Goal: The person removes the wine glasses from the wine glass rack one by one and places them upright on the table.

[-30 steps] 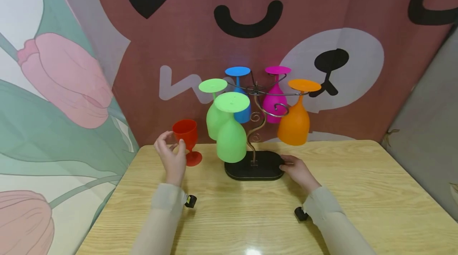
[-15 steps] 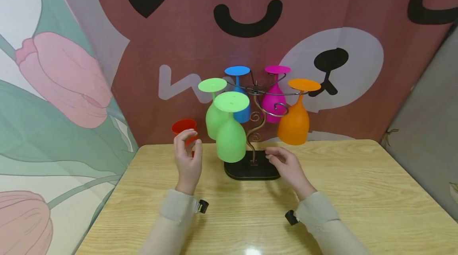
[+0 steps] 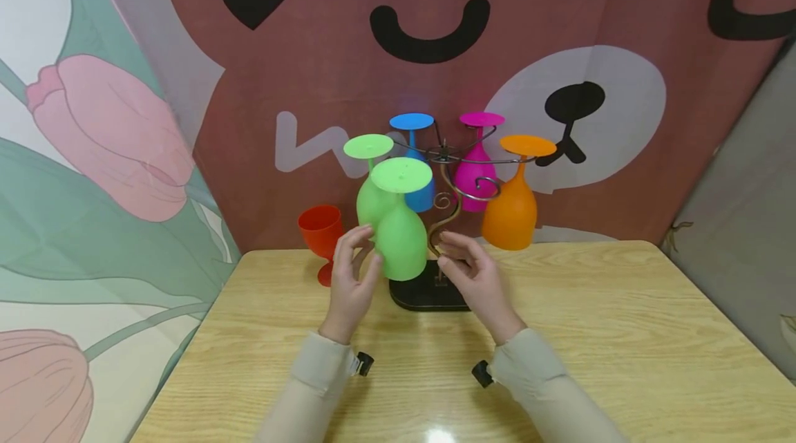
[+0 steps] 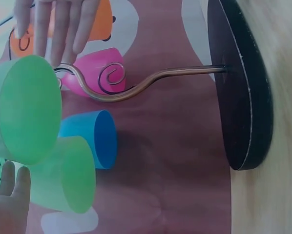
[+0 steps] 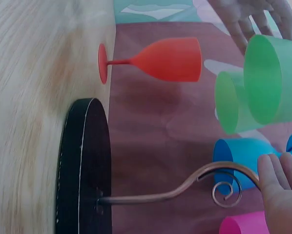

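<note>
Green, smooth and bell-shaped, the front cup (image 3: 402, 246) is hanging upside down from the wire rack (image 3: 443, 154). The left grip (image 3: 353, 277) is curving loosely beside it, the right grip (image 3: 477, 280) near the bent metal stem (image 4: 185, 71), both released. A black oval base (image 3: 417, 291) and a red cup (image 3: 322, 232) are standing on the wood-grained bench (image 3: 413, 381).

The head view looks forward and down across the table (image 3: 622, 318); the wrist views look from nearer and lower, turned sideways in opposite directions; all three share the black base (image 3: 417, 293) and green goblets (image 3: 402, 246).
</note>
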A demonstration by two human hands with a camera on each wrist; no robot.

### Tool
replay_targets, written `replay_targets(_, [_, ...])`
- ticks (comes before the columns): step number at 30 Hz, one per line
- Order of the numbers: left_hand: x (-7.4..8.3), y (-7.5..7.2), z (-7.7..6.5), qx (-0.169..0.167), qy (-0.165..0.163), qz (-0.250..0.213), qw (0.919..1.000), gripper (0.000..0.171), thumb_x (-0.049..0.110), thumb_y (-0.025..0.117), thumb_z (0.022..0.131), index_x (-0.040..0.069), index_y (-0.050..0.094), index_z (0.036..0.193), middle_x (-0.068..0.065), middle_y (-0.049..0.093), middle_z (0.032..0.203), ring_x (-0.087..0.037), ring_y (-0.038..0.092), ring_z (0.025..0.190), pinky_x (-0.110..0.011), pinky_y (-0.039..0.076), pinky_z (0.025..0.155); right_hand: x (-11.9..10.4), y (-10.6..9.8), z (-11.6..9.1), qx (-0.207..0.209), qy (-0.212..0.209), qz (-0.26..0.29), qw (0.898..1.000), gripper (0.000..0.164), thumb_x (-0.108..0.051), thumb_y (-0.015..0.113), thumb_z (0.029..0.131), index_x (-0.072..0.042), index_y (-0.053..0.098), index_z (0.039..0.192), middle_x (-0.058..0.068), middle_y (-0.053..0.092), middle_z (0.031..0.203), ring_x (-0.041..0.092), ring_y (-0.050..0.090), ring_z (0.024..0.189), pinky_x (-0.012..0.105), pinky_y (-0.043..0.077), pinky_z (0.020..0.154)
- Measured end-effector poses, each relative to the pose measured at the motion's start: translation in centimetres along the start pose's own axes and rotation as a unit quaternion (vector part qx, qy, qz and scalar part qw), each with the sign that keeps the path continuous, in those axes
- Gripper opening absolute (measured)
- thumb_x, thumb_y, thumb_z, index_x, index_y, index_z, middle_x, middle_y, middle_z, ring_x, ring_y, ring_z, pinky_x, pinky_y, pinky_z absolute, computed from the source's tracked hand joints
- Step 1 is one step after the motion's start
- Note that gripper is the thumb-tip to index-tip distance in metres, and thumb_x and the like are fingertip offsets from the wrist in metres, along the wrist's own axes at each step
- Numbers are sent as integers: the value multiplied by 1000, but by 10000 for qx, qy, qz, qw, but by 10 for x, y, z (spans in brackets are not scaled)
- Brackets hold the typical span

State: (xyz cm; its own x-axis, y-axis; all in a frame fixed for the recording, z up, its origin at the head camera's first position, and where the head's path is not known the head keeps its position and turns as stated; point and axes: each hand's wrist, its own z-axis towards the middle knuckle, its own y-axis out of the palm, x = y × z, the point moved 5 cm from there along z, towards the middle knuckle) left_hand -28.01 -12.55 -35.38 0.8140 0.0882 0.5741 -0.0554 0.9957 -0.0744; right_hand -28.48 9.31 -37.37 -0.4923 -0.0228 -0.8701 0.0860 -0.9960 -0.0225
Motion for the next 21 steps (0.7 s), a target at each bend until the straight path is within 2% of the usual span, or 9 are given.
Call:
replay_targets(2, [-2,2,-1,-87,-97,-3,9999,47,-13,60,92,-5,49,137,-23,46,140,-30,50,119,-53,46,106,-1,5,1,-116,-31,82,9999,45,-3,64,98,0,52,142,22,54,140,38,52,130,25,48,103])
replay_targets(6, [-4,4,-3,-236,-258,-36,9994,53,-12,62,92,-2,46,141,-20,45,143,-22,47,123,-48,44,110,-2,13,4,-249,-220,330,9989,47,3,63,97,5,49,142,24,50,143,30,52,132,32,45,108])
replay_targets(11, [-6,6,-5,-362,-335,-123,9987,56,-13,64,90,-2,44,141,-20,45,143,-21,47,123,-38,44,110,1,19,6,-263,-434,505,9974,46,8,63,94,7,51,139,18,53,138,15,55,127,39,43,110])
replay_targets(15, [-8,7,-6,-444,-396,-155,9981,59,-13,65,89,-1,43,142,-18,44,144,-22,47,124,-34,43,110,1,21,6,-258,-430,556,9972,47,7,63,94,6,51,139,10,56,135,13,56,126,45,42,110])
replay_targets(21, [-8,7,-6,-473,-376,-186,9980,59,-12,66,89,0,42,142,-18,44,144,-22,48,125,-34,43,110,1,22,5,-186,-345,395,9985,47,4,66,94,1,54,140,8,58,136,15,56,127,34,43,111])
